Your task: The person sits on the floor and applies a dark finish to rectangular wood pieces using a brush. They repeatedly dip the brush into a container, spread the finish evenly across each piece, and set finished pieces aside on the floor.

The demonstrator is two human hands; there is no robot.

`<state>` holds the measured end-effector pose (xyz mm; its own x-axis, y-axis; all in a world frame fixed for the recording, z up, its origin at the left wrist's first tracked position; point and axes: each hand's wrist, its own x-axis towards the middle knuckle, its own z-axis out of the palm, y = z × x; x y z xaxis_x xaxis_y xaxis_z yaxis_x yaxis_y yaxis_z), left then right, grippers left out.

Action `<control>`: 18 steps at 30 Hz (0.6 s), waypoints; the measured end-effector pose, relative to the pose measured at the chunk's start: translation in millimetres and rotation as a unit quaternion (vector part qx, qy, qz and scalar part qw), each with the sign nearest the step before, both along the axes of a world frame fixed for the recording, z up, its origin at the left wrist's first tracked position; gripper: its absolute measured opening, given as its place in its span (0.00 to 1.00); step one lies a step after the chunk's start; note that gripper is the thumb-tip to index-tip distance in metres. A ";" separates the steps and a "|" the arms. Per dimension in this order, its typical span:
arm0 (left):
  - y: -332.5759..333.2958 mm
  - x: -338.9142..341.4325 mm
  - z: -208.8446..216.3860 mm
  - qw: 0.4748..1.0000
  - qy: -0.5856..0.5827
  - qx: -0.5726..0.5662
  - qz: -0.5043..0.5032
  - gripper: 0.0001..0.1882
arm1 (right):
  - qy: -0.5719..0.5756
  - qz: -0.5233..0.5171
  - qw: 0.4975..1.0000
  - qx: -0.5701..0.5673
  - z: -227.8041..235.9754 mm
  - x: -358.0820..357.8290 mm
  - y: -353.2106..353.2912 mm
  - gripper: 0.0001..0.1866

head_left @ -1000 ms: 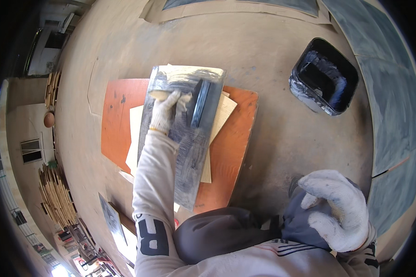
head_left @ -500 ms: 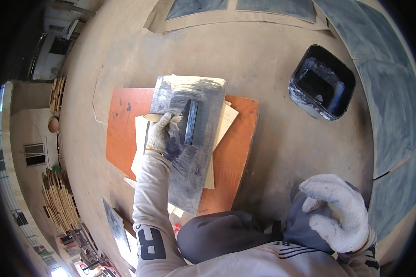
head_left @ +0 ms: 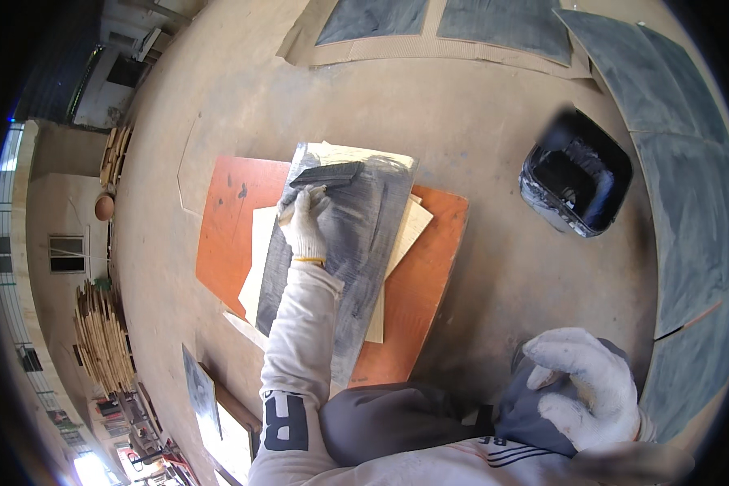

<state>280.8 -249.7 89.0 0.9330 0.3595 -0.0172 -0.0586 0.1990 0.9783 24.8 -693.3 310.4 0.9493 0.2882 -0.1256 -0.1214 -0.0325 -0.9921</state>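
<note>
My left hand (head_left: 304, 223), in a white knit glove, is closed round the handle of a wide putty knife (head_left: 332, 172). The knife's dark, broad blade lies across the upper part of a thin board (head_left: 350, 251), smeared with dark grey paste. Pale, streaky wood still shows along the board's far end. My right hand (head_left: 590, 393), also gloved, hovers by my right knee with its fingers loosely curved and apart, holding nothing.
Pale wooden sheets (head_left: 411, 235) and an orange-brown board (head_left: 437, 275) lie beneath the coated one. To the right stands a black square bucket (head_left: 617, 166) smeared with paste. Dark grey panels (head_left: 684, 194) line the right side; others (head_left: 506, 28) rest on cardboard at the far end.
My left hand has swung the putty knife towards the board's far end and turned its blade crosswise. More of the far part looks dark. My right hand has barely moved; the whole view shifted slightly.
</note>
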 end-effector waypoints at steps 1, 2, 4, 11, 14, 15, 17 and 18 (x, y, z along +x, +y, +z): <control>-5.2 -5.4 -2.6 0.998 0.008 0.060 0.002 0.13 | -0.003 -0.005 1.000 -0.012 2.5 -1.7 -1.5 0.25; -0.5 -11.5 1.2 0.992 0.014 0.129 0.009 0.13 | -0.006 -0.006 1.000 -0.016 5.0 -3.0 0.3 0.25; 1.4 -8.9 3.1 0.986 0.008 0.167 0.009 0.14 | -0.016 0.000 0.999 -0.029 7.2 -2.7 -0.9 0.26; 26.6 47.0 6.7 0.989 0.004 0.143 -0.031 0.15 | -0.041 0.039 0.998 -0.032 5.3 0.1 0.0 0.27; 56.3 69.6 5.2 0.994 0.021 0.096 -0.037 0.14 | -0.038 0.033 0.998 -0.027 4.6 -3.6 0.2 0.27; 54.6 71.3 3.4 0.994 0.019 0.089 -0.061 0.14 | -0.036 0.022 0.999 -0.029 4.4 -4.8 -0.9 0.27; 54.3 63.0 1.3 0.994 0.019 0.067 -0.083 0.15 | -0.050 0.030 0.997 -0.044 4.9 -3.9 -5.1 0.27; 55.3 62.1 3.1 0.994 0.019 0.058 -0.093 0.16 | -0.058 0.035 0.997 -0.049 4.8 -3.6 -7.0 0.27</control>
<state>342.9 -194.4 92.1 0.9830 0.1822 -0.0218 0.0057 0.0882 0.9961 21.3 -700.3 315.2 0.9373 0.3452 -0.0476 -0.0006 -0.1351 -0.9908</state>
